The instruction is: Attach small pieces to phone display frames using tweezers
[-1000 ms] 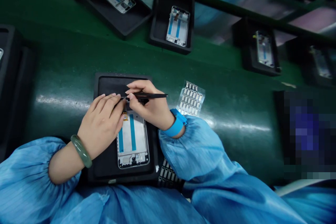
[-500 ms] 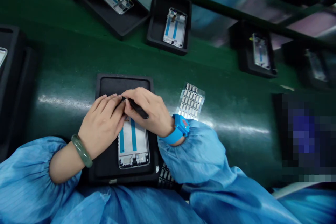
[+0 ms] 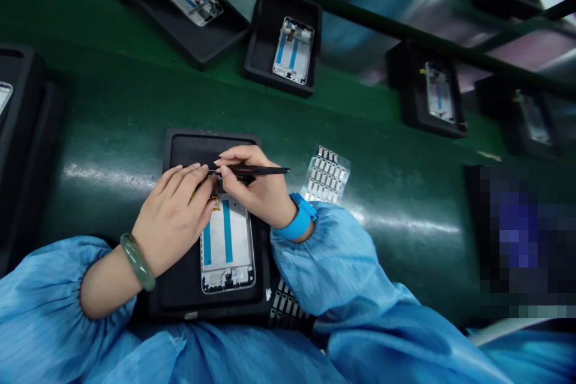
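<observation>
A phone frame (image 3: 240, 237) with two blue strips lies in a black tray (image 3: 211, 306) in front of me. My left hand (image 3: 177, 213) is closed over its upper left part, the fingers bent over the top edge and the thumb by a small orange flex cable (image 3: 216, 203). My right hand (image 3: 258, 186) pinches black tweezers (image 3: 270, 170) between thumb and fingers. The tweezers lie almost level, their tips at my left fingertips near the top of the frame. Whatever is at the tips is too small to make out, and both hands cover the frame's upper end.
Right of the tray lies a clear sheet of small metallic stickers (image 3: 327, 173); another such sheet (image 3: 285, 303) is partly under my right sleeve. Black trays (image 3: 281, 3) with phone frames line the back. Stacked trays (image 3: 29, 132) stand at the left. A blurred-out dark block (image 3: 517, 240) is at the right.
My right hand has turned, swinging the back end of the tweezers up and right, from slanting downward to nearly level. My left hand stays on the phone frame. The view has shifted slightly.
</observation>
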The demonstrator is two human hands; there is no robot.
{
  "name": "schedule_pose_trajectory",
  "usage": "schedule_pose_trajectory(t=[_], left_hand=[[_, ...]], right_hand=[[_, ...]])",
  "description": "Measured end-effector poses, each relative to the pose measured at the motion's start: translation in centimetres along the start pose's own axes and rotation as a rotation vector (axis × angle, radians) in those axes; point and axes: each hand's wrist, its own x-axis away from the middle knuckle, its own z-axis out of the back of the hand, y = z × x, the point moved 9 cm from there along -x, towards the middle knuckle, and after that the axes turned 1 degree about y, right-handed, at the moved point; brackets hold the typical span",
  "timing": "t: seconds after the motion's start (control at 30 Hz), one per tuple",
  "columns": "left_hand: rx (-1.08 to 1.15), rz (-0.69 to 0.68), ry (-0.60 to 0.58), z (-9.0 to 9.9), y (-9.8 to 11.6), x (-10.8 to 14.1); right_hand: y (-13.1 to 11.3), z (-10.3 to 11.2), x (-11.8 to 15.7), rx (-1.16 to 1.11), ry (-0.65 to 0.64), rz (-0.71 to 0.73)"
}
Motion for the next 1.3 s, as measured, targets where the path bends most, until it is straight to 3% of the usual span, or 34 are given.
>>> schedule_pose_trajectory(t=[0.5, 0.93, 1.3], left_hand=[[0.0, -0.001, 0.0, 0.0, 0.0, 0.0], [-0.002, 0.0, 0.01, 0.0, 0.1, 0.0], [0.017, 0.003, 0.01, 0.0, -0.2, 0.0]], right_hand=[[-0.1, 0.1, -0.1, 0.046, 0.009, 0.056], [-1.4, -0.2, 0.2, 0.269, -0.011, 0.15], [-0.5, -0.5, -0.2, 0.233, -0.019, 0.055]])
